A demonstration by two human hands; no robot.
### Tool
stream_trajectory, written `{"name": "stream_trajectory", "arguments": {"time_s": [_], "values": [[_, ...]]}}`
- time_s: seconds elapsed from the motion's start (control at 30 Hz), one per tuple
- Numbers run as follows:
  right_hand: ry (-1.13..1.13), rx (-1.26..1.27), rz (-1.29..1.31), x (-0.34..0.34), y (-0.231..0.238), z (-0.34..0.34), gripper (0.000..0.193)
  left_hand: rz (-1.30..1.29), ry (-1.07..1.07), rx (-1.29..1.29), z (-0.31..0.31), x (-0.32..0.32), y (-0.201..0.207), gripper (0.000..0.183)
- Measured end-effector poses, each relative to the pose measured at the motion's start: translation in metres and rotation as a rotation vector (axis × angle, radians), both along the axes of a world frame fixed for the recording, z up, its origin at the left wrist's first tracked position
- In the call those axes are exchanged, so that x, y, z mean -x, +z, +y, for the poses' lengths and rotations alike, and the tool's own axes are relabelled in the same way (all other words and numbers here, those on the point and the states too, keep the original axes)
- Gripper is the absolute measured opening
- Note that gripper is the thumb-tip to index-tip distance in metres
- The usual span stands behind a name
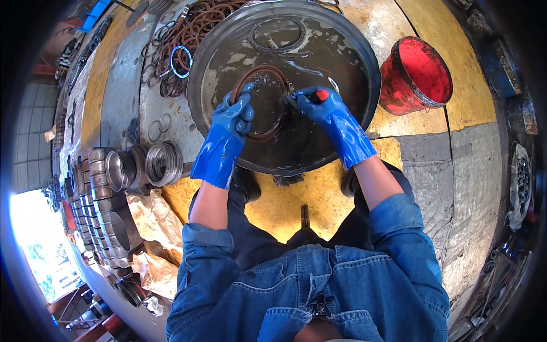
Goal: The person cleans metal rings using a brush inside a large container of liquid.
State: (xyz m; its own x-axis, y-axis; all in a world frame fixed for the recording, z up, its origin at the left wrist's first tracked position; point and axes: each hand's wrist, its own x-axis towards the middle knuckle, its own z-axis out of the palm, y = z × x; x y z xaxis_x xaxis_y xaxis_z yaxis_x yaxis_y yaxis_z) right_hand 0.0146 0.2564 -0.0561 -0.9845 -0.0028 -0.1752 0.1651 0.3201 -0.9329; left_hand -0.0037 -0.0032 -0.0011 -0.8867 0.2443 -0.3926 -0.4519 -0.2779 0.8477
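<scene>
Over a wide metal basin (373,68) of murky dark liquid, I hold a large reddish-brown ring (263,68) tilted up. My left hand (233,112), in a blue rubber glove, is closed around the ring's left side. In the same kind of glove, my right hand (325,105) grips a tool with a red handle end (323,94). The tool's dark tip meets the ring's right side; its exact kind is hidden by the fingers. Another ring (277,50) lies in the liquid at the basin's far side.
A red bucket (388,85) stands right of the basin. Beyond its left rim lies a heap of brown rings (199,25), with a bright blue-edged ring (181,61) beside it. Coiled thin metal rings (164,163), stacked metal cylinders (105,194) and brown paper (151,219) sit at left.
</scene>
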Motion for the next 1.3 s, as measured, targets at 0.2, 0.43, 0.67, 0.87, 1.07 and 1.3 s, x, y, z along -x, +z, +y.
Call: {"name": "stream_trajectory", "arguments": {"time_s": [0.2,0.43,0.67,0.87,1.07,1.3], "values": [[0.028,0.359,-0.242,-0.033,0.008,-0.024,0.018,0.059,0.047,0.035,0.002,0.000,0.000,0.038],[0.148,0.079,0.057,-0.028,0.018,-0.030,0.023,0.090,0.083,0.243,0.008,0.003,-0.007,0.035],[0.044,-0.586,0.477,-0.007,0.023,-0.014,0.025,0.129,-0.071,0.275,0.011,-0.003,-0.003,0.030],[0.034,0.076,-0.154,-0.013,0.000,-0.016,0.031,0.198,-0.090,0.278,0.018,-0.008,0.001,0.031],[0.022,0.678,-0.456,-0.031,0.023,-0.033,0.029,0.277,-0.031,0.234,0.015,-0.007,-0.006,0.033],[-0.079,0.026,-0.359,-0.011,0.036,-0.005,0.032,0.253,0.135,-0.091,-0.015,0.010,-0.011,0.039]]}}
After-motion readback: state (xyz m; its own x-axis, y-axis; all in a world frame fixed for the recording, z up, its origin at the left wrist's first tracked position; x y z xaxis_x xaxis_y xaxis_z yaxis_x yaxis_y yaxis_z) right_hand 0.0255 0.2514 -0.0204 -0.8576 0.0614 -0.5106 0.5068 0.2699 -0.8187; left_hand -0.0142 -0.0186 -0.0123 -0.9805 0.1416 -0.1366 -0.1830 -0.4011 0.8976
